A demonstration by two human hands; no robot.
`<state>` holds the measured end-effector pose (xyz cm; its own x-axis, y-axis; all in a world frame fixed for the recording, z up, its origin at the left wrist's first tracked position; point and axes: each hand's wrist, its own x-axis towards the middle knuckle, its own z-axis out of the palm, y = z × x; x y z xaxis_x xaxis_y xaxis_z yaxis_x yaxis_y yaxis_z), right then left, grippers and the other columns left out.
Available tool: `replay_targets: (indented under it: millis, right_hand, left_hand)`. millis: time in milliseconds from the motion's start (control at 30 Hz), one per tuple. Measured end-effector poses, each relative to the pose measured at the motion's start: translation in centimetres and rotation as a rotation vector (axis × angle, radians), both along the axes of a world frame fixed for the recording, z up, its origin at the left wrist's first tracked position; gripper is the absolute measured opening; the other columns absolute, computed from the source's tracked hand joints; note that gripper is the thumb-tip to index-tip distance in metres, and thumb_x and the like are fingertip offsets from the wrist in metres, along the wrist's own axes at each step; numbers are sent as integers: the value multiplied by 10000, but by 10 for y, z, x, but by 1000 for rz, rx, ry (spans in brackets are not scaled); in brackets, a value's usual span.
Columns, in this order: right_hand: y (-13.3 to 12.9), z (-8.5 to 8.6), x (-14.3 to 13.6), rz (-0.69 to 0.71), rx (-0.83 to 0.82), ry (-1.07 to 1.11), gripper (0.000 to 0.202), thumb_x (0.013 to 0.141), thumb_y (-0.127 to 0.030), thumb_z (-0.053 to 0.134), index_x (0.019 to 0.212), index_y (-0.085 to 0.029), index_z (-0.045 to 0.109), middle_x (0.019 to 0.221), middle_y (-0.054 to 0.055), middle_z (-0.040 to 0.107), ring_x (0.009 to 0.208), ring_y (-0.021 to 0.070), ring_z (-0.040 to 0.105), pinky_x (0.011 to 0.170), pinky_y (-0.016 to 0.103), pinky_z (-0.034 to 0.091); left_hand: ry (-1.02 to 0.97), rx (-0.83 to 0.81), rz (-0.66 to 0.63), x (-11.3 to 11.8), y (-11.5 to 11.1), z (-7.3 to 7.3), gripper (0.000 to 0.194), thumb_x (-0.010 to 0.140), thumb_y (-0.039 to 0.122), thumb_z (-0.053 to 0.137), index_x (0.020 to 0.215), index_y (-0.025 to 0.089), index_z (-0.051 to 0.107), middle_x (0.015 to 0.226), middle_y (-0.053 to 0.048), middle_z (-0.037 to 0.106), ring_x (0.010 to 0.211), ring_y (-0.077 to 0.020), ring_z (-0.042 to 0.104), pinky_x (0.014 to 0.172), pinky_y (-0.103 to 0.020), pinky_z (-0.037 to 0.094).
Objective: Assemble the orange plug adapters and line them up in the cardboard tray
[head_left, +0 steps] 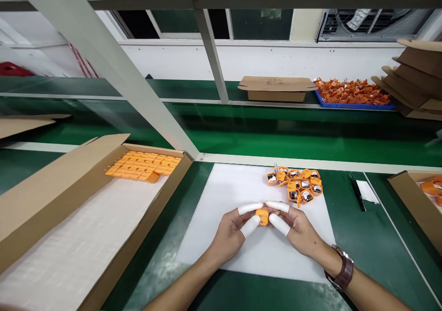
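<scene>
Between both hands I grip a small orange plastic case [262, 217], held just over a white sheet [203, 237] on the green table. My left hand [232, 232] pinches its left side with thumb and forefinger, and my right hand [297, 228] closes on its right side. White finger cots cover the thumbs and forefingers. Beyond the right hand lies a cluster of open orange cases [304, 184], with dark and white parts showing inside. To the left, a cardboard box [162, 205] holds rows of closed orange cases [138, 164] at its far end.
A black pen [357, 193] and a small white paper [367, 192] lie right of the sheet. Another carton [410, 205] stands at the right edge. On the back shelf are a flat carton [276, 95], a blue tray [355, 105] of orange parts and stacked cardboard [421, 76]. A slanted metal post [138, 90] rises leftward.
</scene>
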<state>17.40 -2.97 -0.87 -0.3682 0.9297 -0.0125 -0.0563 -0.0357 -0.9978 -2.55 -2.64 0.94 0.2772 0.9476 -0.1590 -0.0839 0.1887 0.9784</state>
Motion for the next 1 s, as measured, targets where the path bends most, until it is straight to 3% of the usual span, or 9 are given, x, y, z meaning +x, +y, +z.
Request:
replay_targets:
  millis: [267, 700, 1000]
  right_hand:
    - [1, 1, -2, -20, -19, 17, 376, 949, -484, 617, 1246, -253, 640, 1179, 78, 723, 1117, 244, 682, 992, 436, 550]
    - [-1, -2, -4, -2, -71, 24, 431, 839, -450, 769, 1194, -223, 680, 914, 27, 692, 843, 171, 662, 864, 363, 579]
    - [-1, 4, -7, -1, -36, -44, 464, 872, -455, 730, 1253, -208, 637, 921, 29, 627, 833, 163, 601, 868, 359, 561]
  left_hand:
    - [-22, -24, -71, -5, 4, 5, 405, 853, 465, 718, 1183, 233, 752, 1238, -79, 741, 1090, -314, 721, 968, -451, 590]
    - [-1, 27, -84, -5, -1, -5, 334, 841, 419, 753, 1108, 219, 788, 1232, -89, 743, 1136, -301, 702, 1076, -453, 514]
    - [-24, 80, -60, 1, -4, -5, 312, 845, 418, 751, 1083, 220, 794, 1238, -87, 740, 1121, -278, 708, 1025, -391, 558]
